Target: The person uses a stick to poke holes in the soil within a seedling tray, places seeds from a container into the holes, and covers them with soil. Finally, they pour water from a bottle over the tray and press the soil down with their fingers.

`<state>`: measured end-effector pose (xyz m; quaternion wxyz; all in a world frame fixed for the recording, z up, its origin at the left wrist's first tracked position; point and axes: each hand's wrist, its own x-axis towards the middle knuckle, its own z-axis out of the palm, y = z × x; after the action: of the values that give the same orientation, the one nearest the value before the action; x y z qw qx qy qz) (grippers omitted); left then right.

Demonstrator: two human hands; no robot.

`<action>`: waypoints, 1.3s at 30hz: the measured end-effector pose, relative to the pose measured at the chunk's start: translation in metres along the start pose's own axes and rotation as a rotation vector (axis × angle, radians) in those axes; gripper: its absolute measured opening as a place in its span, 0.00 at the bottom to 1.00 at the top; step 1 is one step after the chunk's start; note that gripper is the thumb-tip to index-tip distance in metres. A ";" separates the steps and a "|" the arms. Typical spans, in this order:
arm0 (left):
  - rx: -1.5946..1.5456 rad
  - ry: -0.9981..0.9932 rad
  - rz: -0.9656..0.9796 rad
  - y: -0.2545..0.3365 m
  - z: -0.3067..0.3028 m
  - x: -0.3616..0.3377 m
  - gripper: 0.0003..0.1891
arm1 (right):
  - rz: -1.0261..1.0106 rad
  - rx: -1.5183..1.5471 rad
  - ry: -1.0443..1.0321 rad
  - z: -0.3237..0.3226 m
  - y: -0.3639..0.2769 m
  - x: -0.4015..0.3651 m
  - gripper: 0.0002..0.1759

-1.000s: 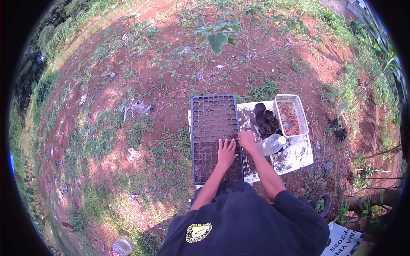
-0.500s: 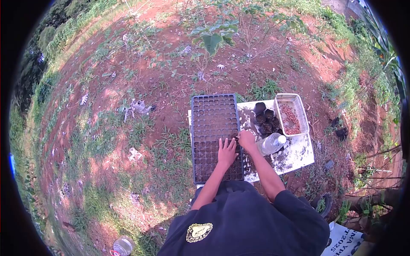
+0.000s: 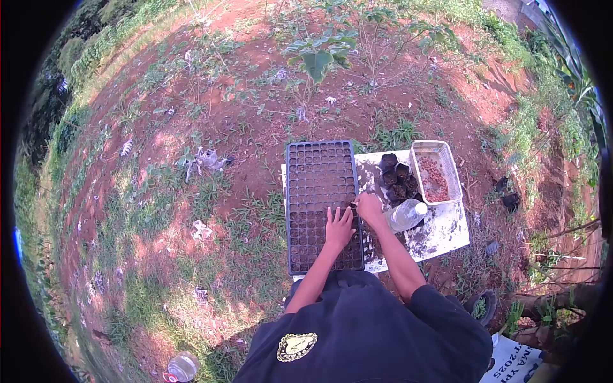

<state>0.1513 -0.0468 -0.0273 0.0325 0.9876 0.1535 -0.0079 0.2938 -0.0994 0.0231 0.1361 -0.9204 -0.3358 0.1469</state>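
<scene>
A black seedling tray [image 3: 322, 171] with rows of soil-filled cells lies lengthwise before me on a white board. My left hand [image 3: 339, 225] rests on the lower middle of the tray, its fingers spread over the cells. At the tray's right edge is my right hand [image 3: 368, 208], its fingers drawn together and pointing at the cells. Whatever those fingertips may hold is hidden or too small to name. Close to the right wrist a clear plastic bottle [image 3: 403, 217] with a white cap lies tilted on the board.
Small black soil-filled bags [image 3: 397, 182] stand together on the soil-stained white board [image 3: 450, 230]. A white basket [image 3: 454, 180] with reddish seeds sits at the board's far right corner. Another clear bottle [image 3: 183, 367] is on the grass at lower left. Leafy plants [image 3: 317, 60] grow beyond the tray.
Both hands stay at nearly the same spots on the tray. I see only a very slight shift of the right fingers; nothing else has visibly moved.
</scene>
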 end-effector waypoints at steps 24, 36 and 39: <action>-0.007 0.015 0.004 0.000 -0.002 -0.001 0.39 | 0.059 -0.016 0.006 0.007 -0.001 0.001 0.09; -0.004 -0.015 -0.002 0.001 -0.001 0.000 0.39 | 0.093 0.004 0.014 0.013 0.000 0.001 0.09; -0.010 -0.014 0.001 0.000 -0.002 0.000 0.39 | 0.075 0.055 0.061 0.004 -0.001 -0.003 0.08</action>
<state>0.1510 -0.0465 -0.0257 0.0383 0.9874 0.1530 -0.0138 0.2896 -0.0999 0.0205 0.1659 -0.9323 -0.2925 0.1330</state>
